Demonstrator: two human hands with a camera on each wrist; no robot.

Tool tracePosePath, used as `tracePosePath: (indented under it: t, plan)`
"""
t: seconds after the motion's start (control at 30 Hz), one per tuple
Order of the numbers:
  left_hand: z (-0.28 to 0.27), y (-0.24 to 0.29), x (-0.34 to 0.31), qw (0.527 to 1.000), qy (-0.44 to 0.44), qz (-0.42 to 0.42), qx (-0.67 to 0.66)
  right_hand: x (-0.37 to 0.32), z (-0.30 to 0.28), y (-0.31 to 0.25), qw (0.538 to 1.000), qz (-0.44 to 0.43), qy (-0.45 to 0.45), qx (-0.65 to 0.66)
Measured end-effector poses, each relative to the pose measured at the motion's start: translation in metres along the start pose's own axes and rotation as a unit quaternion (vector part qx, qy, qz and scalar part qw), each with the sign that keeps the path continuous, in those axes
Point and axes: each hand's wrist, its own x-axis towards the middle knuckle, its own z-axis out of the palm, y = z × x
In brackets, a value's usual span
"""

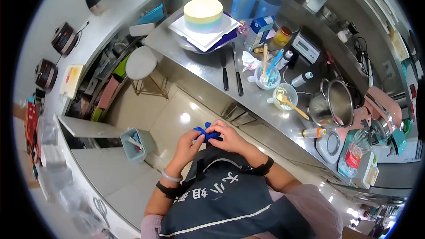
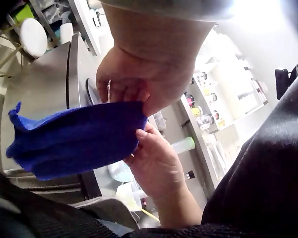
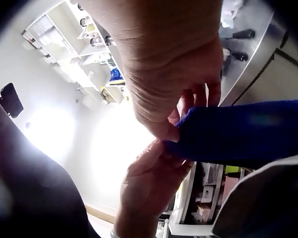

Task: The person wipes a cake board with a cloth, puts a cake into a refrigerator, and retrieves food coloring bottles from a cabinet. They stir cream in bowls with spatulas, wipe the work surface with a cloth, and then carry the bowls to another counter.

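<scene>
A blue cloth (image 1: 208,133) is bunched between both hands in front of the apron (image 1: 230,194). My left hand (image 1: 188,147) pinches one end of it between thumb and fingers. Close beside it, my right hand (image 1: 228,138) grips the same cloth from the other side. In the left wrist view the cloth (image 2: 79,139) hangs down in long folds, with the right hand (image 2: 156,156) at its upper edge. From the right wrist, the cloth (image 3: 243,131) stretches sideways away from the fingers, and the left hand (image 3: 151,181) holds it from below.
A steel counter (image 1: 203,64) runs ahead, bearing a pale yellow and blue cake (image 1: 203,13), two knives, cups of cream with spatulas, a scale (image 1: 306,46) and a steel pot (image 1: 332,102). To the left stand a stool (image 1: 141,62) and a bin (image 1: 136,144).
</scene>
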Motion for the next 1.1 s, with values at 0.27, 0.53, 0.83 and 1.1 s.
tracePosePath:
  t: [0.27, 0.53, 0.83, 1.1]
  plan:
    - [-0.053, -0.002, 0.141, 0.988, -0.137, -0.064, -0.016, 0.114, -0.025, 0.029, 0.985, 0.037, -0.004, 0.171]
    - [-0.072, -0.040, 0.244, 0.884, -0.251, -0.254, -0.302, 0.171, -0.034, 0.047, 0.959, 0.086, 0.214, 0.163]
    - [-0.078, -0.053, 0.333, 0.807, -0.475, -0.263, -0.234, 0.220, -0.012, 0.018, 0.916, 0.072, 0.392, -0.049]
    - [-0.170, -0.087, 0.382, 0.713, -0.575, -0.300, -0.267, 0.276, 0.025, 0.022, 0.764, 0.254, 0.581, -0.123]
